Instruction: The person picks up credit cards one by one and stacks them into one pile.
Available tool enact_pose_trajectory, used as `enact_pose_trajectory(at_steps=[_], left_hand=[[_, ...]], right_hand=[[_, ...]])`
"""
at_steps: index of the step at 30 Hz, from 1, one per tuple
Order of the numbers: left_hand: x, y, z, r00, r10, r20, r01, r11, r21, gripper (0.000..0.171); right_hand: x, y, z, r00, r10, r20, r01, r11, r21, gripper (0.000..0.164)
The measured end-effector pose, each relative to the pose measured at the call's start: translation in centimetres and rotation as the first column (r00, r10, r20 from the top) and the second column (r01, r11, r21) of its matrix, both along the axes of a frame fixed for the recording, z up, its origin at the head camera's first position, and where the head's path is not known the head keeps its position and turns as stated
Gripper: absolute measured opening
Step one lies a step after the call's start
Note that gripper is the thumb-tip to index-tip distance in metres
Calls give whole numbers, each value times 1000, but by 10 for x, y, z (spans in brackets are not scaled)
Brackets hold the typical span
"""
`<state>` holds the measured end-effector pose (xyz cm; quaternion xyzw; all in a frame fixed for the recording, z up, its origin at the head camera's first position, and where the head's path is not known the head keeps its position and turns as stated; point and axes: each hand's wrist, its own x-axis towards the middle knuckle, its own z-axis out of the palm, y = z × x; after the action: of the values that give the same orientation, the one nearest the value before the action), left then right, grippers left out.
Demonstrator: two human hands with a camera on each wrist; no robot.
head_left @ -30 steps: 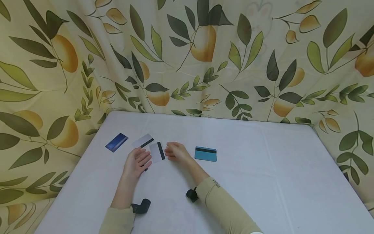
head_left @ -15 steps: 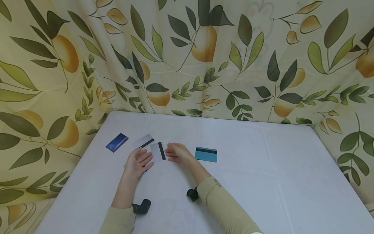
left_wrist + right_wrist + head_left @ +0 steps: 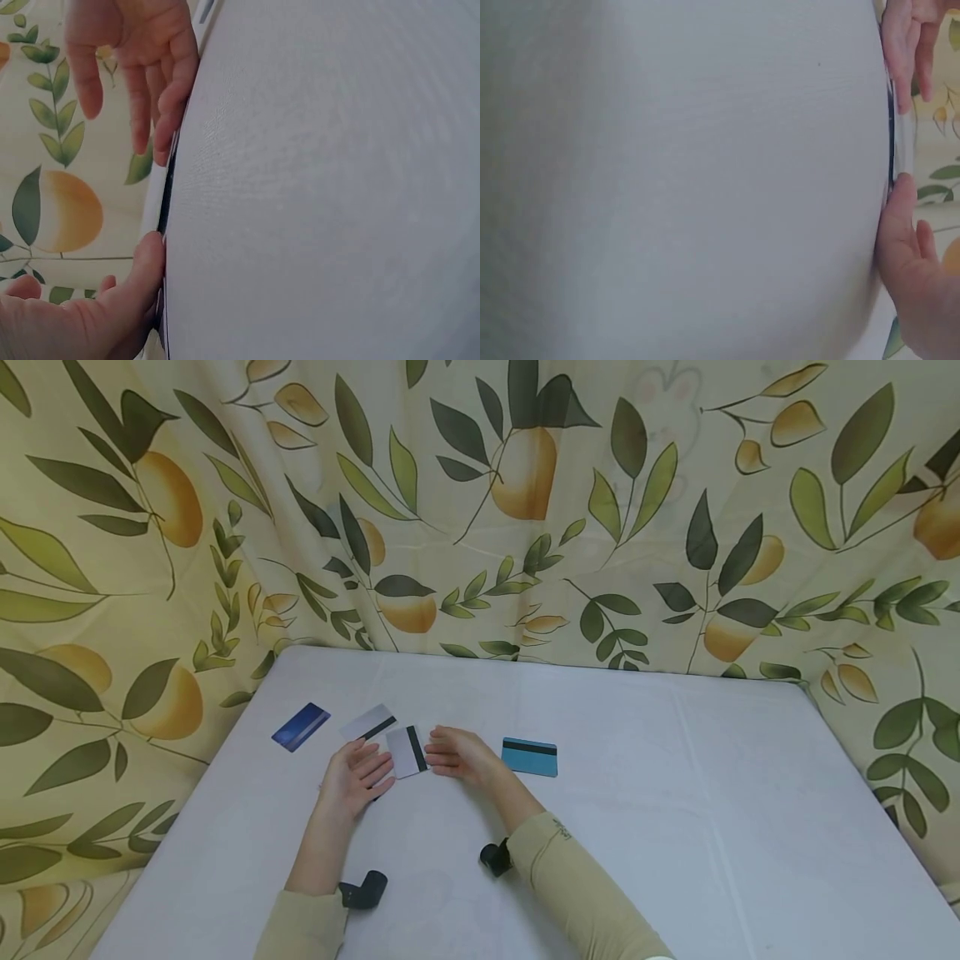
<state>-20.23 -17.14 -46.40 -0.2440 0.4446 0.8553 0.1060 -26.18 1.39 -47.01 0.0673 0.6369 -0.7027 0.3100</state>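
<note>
My left hand (image 3: pixel 354 777) rests on its side on the table, palm turned right, fingers loosely bent. Its fingertips are at the left edge of a white card with a black stripe (image 3: pixel 407 752). Beyond that card's right edge lies my right hand (image 3: pixel 461 754), with relaxed fingers pointing left at the stripe. A second white striped card (image 3: pixel 368 722) lies behind the left fingers, partly hidden. Something dark shows just under the left hand, mostly covered. Both hands appear edge-on along the tabletop in the wrist views: the left (image 3: pixel 90 322) and the right (image 3: pixel 915 277).
A dark blue card (image 3: pixel 301 727) lies at the far left of the white-covered table (image 3: pixel 675 827). Right of my right hand is a light blue card with a black stripe (image 3: pixel 529 757). A patterned curtain (image 3: pixel 480 585) hangs behind the table.
Both hands stay nearly in place around the white card, which has shifted very slightly to the right. The other cards lie as before.
</note>
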Motion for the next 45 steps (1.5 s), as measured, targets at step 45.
enact_pose_trajectory(at_steps=[45], left_hand=[[-3, 15, -4, 999, -49, -15, 48, 998, -40, 54]], right_hand=[[6, 9, -5, 991, -60, 117, 60, 998, 3, 30]])
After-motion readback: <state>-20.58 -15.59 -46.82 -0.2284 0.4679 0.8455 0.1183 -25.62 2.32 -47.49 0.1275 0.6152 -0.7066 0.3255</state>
